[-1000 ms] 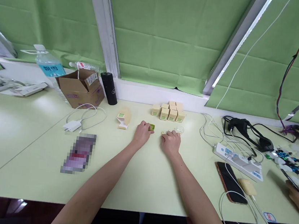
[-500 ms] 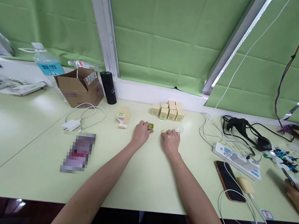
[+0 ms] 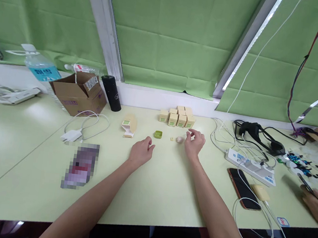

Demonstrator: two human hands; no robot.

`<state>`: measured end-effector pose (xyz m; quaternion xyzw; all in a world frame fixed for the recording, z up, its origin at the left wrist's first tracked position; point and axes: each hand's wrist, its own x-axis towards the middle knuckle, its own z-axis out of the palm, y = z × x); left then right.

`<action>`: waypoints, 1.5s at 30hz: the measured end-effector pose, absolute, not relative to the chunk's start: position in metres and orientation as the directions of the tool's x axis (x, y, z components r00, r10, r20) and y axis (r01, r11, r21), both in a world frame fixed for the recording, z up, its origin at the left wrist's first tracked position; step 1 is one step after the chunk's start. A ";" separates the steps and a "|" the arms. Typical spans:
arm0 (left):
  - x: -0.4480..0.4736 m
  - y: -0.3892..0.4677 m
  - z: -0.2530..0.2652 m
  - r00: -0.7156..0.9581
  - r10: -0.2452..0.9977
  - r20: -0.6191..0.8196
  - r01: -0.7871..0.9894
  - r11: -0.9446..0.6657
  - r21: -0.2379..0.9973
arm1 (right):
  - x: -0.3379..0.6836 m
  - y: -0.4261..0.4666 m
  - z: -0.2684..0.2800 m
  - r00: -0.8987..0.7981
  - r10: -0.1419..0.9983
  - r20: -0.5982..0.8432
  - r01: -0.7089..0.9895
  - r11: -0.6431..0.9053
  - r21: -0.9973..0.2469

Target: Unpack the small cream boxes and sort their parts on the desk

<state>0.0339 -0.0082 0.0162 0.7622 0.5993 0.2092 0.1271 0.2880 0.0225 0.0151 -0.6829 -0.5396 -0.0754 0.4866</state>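
Currently, small parts are being handled one by one on the surface (image 3: 163,197); step judged to lie between grips for the left, at the pale lump for the right.

Layout: green tray (image 3: 158,134) upright ahead of the left hand (image 3: 141,151), apart from it. To its right, a tiny yellow piece (image 3: 171,138); then the pale lump (image 3: 180,139), just beside the right hand (image 3: 195,142). Cluster of small boxes (image 3: 181,118) behind; open carton (image 3: 132,121) well to the left of the tray.

Left fingers: loosely curled, thumb apart from forefinger, nothing seen between. Right fingers: bent, thumb and forefinger close, turned toward the lump; cannot tell whether they touch it or pinch something clear.

Judgement: working the lump calls for a light fingertip pinch, without nudging the yellow piece alongside. The tray looks light, so steadying it would call for the left hand coming forward. Lump's material: too small to tell.
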 end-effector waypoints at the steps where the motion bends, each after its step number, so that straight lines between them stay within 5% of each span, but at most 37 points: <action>1: 0.034 -0.007 0.016 0.189 0.971 0.146 0.861 -0.235 0.452 | 0.293 0.025 0.019 0.433 0.660 0.614 0.789 0.052 -0.613; 10: 0.035 -0.003 0.019 0.147 0.979 0.142 0.862 -0.197 0.466 | 0.336 0.083 0.052 0.450 0.832 0.324 0.791 -0.203 -0.576; 22: 0.036 -0.003 0.019 0.172 0.977 0.124 0.863 -0.210 0.459 | 0.330 0.133 0.050 0.461 0.877 0.140 0.722 -0.279 -0.633; 31: 0.036 -0.003 0.015 0.156 0.968 0.197 0.835 -0.235 0.497 | 0.332 0.110 0.066 0.500 0.808 0.312 0.679 -0.142 -0.721; 37: 0.035 -0.003 0.012 0.109 0.925 0.364 0.730 -0.323 0.602 | 0.286 0.033 0.078 0.251 0.738 0.627 0.591 0.396 -0.703; 41: 0.032 -0.007 0.016 0.095 0.858 0.505 0.642 -0.441 0.627 | 0.245 -0.021 0.065 0.049 0.820 0.570 0.420 0.501 -0.757; 45: 0.026 -0.011 0.022 0.230 0.845 0.483 0.566 -0.520 0.640 | 0.228 -0.041 0.042 -0.207 0.907 0.366 0.310 0.416 -0.855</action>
